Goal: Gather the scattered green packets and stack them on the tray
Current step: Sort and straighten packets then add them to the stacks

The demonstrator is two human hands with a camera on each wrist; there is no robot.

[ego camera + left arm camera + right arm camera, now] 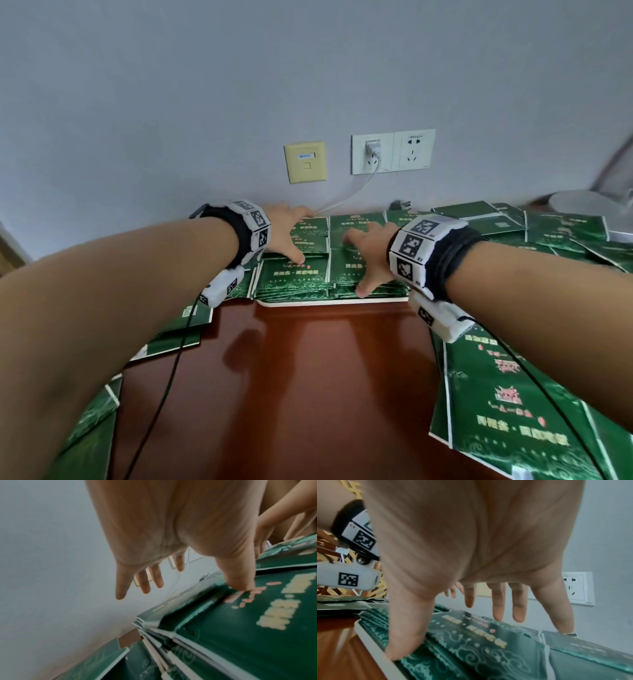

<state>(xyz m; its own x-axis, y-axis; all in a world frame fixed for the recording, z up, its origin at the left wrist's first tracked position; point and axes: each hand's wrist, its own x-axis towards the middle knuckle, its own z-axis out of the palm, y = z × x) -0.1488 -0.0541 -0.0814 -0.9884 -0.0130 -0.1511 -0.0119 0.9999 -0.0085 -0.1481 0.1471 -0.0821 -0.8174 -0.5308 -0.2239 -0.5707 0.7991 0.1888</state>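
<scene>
Both hands were spread flat, grasping nothing: the left hand (286,230) and right hand (368,251) pressed on green packets (310,270) stacked in the white tray (329,303) at the table's (308,377) far edge; loose packets (507,404) lay along both side edges

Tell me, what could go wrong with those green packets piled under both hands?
The stacked packets fan out unevenly at their edges, so they might slide off the white tray if pushed sideways. Both the left hand and right hand only rest spread fingers on top, gripping nothing, so a slip is possible. Loose packets lying near the table's edge could fall.
</scene>
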